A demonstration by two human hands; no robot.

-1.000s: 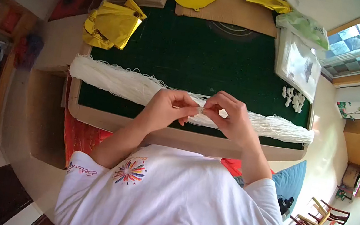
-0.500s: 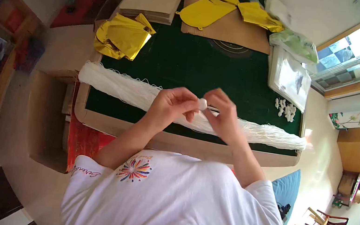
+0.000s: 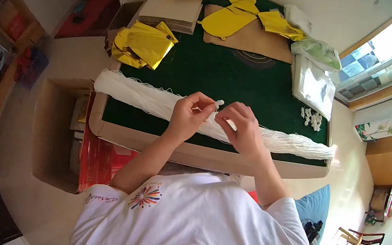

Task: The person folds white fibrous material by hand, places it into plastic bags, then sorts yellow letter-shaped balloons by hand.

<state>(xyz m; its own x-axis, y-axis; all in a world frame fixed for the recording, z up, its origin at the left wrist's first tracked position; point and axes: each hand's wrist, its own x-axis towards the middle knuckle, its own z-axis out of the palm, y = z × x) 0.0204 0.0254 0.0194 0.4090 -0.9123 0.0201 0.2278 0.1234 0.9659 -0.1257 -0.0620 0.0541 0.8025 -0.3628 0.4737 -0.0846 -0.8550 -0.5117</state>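
My left hand [image 3: 190,116] is closed in a pinch over the middle of the table. At its fingertips shows a small white piece [image 3: 219,103], too small to make out in detail. Close beside it, my right hand [image 3: 240,127] has its thumb and fingers curled together; what they hold, if anything, is hidden. Beneath both hands a long hank of white string [image 3: 139,95] stretches across the table, loose strands along its upper edge. Several small white pieces [image 3: 312,119] lie in a little pile to the right.
Folded gold foil sheets [image 3: 146,45] lie on the green-topped table [image 3: 204,67] at left, more at the back by a cardboard stack [image 3: 170,11]. Clear plastic bags [image 3: 312,84] sit at right. An open cardboard box [image 3: 58,136] stands left of the table, a blue cushion [image 3: 313,205] at right.
The white piece was held between both hands; now it shows at my left fingertips, and the hands are slightly further apart. The view has shifted a little.
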